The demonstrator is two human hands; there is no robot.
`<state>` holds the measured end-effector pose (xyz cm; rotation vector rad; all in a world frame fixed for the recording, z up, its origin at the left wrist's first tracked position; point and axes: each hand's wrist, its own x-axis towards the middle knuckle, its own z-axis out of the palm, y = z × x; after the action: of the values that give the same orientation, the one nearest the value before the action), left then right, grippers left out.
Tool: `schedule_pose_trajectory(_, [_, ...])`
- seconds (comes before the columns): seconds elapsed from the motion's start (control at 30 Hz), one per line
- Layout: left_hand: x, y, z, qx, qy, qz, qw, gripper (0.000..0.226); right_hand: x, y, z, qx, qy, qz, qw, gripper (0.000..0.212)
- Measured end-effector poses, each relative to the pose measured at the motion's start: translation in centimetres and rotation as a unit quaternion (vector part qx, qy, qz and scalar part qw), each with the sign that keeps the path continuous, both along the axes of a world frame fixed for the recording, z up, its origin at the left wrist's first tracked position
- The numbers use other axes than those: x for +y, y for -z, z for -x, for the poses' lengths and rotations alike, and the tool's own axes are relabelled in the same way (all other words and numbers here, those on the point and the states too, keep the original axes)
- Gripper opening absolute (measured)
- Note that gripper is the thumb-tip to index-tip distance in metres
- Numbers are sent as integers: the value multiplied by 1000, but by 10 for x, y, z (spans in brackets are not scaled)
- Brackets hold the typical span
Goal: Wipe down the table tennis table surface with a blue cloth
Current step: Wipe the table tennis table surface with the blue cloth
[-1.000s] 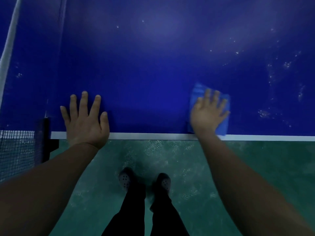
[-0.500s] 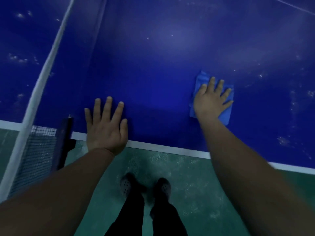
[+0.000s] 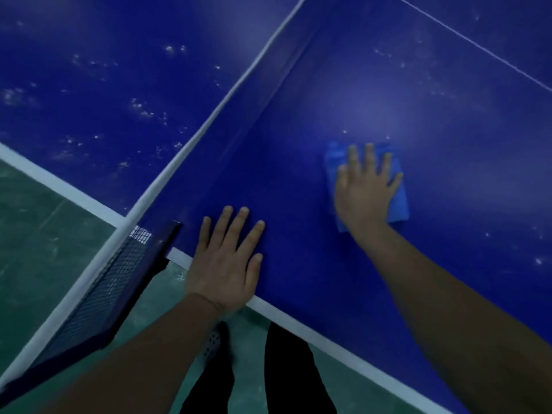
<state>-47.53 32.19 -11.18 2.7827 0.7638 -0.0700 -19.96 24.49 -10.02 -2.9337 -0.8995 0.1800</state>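
The dark blue table tennis table (image 3: 298,162) fills most of the view, with a white line along its near edge. A folded light blue cloth (image 3: 398,201) lies flat on it, right of the middle. My right hand (image 3: 364,189) presses down on the cloth with fingers spread, covering most of it. My left hand (image 3: 227,261) rests flat on the bare table at the near edge, fingers apart, holding nothing. White dust specks dot the surface left of the net and at the far right.
The net (image 3: 98,297) with its white top band (image 3: 215,115) runs diagonally from lower left to the top middle, its dark post clamped at the table edge beside my left hand. Green floor (image 3: 35,228) lies below, where my dark trousers and a shoe show.
My right hand has pushed the cloth farther from the near edge onto the table. The view has swung left, bringing the net and the other half into sight. My left hand stays planted.
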Motion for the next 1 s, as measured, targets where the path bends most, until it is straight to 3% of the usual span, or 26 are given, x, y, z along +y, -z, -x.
schedule_pose_trajectory(0.07, [-3,0,1,-44,-23,4,999,59,24,4,46,-25,-208,1,978,57])
schedule_pose_trajectory(0.13, [-9,-1,-3,-107,-72,6,992,57,40,4,85,-4,-394,3,919,56])
schedule_pose_trajectory(0.2, [-15,-3,-12,-133,-121,6,984,59,62,2,88,25,-495,-12,869,57])
schedule_pose_trajectory(0.27, [-18,-2,-19,-112,-144,-4,983,60,93,6,53,11,-520,-23,854,54])
schedule_pose_trajectory(0.33, [-17,-1,-20,-75,-147,-8,986,60,125,10,-6,-22,-458,-6,889,53])
schedule_pose_trajectory(0.4, [-17,-2,-20,-35,-126,-10,991,59,142,6,-79,-42,-323,30,945,57])
schedule_pose_trajectory(0.47, [-16,-2,-21,-8,-110,-8,994,59,137,-1,-137,0,-149,20,989,56])
schedule_pose_trajectory(0.53, [-16,-2,-22,4,-107,-3,994,59,131,-8,-144,38,-26,3,999,56])
schedule_pose_trajectory(0.57, [-15,-2,-22,6,-106,-4,994,59,131,-9,-127,29,-20,2,999,55])
schedule_pose_trajectory(0.63, [-16,-2,-21,8,-103,-4,995,58,130,-5,-69,-6,-126,-9,992,54])
schedule_pose_trajectory(0.73, [-15,-5,-22,5,-104,-5,995,58,96,-2,11,9,-410,10,912,54])
schedule_pose_trajectory(0.77, [-15,-5,-22,7,-105,-2,994,58,84,0,8,10,-447,16,894,54])
schedule_pose_trajectory(0.83, [-15,-5,-22,11,-107,6,994,58,72,1,-39,-14,-376,21,926,56])
schedule_pose_trajectory(0.9, [-14,-4,-22,14,-107,10,994,59,59,2,-103,-40,-216,33,975,60])
schedule_pose_trajectory(1.0, [-15,-5,-22,9,-110,14,994,58,43,-10,-158,24,1,-4,1000,58])
